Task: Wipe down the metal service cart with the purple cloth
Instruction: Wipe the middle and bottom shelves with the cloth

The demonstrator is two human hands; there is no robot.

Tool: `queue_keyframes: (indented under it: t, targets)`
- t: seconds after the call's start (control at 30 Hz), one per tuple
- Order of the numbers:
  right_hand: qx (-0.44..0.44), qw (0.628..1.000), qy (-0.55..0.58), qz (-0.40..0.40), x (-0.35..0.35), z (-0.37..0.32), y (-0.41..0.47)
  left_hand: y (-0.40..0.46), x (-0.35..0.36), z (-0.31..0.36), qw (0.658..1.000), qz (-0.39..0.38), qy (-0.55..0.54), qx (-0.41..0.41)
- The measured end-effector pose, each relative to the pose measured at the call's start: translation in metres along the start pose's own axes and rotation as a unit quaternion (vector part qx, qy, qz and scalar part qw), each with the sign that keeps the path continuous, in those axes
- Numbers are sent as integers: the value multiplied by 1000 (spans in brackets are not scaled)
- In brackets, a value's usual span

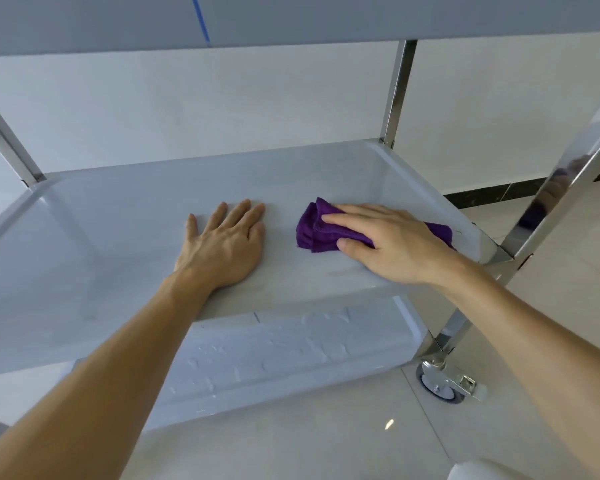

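The purple cloth [317, 230] lies bunched on the middle shelf [118, 237] of the metal service cart [397, 95], toward the shelf's 3 o'clock end, pressed flat under the straight fingers of the right hand [392, 244]; the left hand [227, 242] rests palm-down with fingers spread just beside it at 9 o'clock, gripping nothing. Since the cloth is only pressed, not pinched, it may bunch further and skip patches. The cart stands on a caster wheel [440, 384], so a hard push could roll it if the brake is off, which I cannot tell.
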State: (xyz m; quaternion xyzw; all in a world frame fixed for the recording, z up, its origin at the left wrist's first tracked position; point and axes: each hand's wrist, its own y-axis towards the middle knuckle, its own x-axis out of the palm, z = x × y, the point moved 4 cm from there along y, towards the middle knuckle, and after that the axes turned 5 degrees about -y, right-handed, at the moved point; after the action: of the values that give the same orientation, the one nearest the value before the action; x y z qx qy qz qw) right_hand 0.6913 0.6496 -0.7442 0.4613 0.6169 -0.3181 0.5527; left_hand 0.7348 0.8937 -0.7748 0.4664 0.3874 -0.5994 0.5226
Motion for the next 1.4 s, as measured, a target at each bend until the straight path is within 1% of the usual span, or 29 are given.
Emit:
queue_keyframes:
  t: [0.07,0.2,0.3,0.37,0.4,0.47,0.57,0.63,0.7,0.83,0.9,1.0,1.07,1.13,1.2,1.27,1.33,1.4]
  targets:
    - [-3,1000,0,2,1,2,5,2,1,-1,1000,16,-8,-1]
    - [-9,1000,2,2,3,5,14,1,-5,-1,997,73,-30,16]
    - [-9,1000,11,16,3,7,14,-6,-15,7,986,140,-74,45]
    - [8,1000,-6,28,3,8,13,-16,-24,12,977,177,-111,43]
    - [23,999,-26,33,3,10,13,-24,-28,14,974,193,-112,41]
    - [52,997,-54,36,2,13,13,-44,-35,19,972,219,-52,70]
    - [75,995,-65,28,1,12,14,-69,-31,22,968,193,55,153]
    - [85,994,-64,34,-2,9,14,-75,-25,21,969,162,41,183]
    - [99,993,-48,49,-3,8,10,-73,-20,20,972,146,1,184]
    - [137,989,-21,51,-6,8,-3,-66,-17,23,973,135,10,188]
    - [138,990,0,41,-10,8,-8,-67,-19,22,972,136,9,193]
    - [139,989,15,49,-18,18,-15,-71,-20,19,969,144,13,201]
    - [144,987,6,71,-16,30,-22,-71,-20,20,967,151,22,206]
    - [148,983,-4,113,-12,38,-26,-71,-19,21,966,156,30,206]
    - [162,975,-15,150,-8,37,-28,-69,-19,22,967,152,31,204]
    - [155,971,-25,182,-1,25,-35,-68,-17,24,966,154,40,203]
    - [97,968,-38,227,8,-1,-50,-67,-16,26,960,182,64,203]
    - [28,955,-66,289,19,-31,-70,-72,-19,28,943,240,78,215]
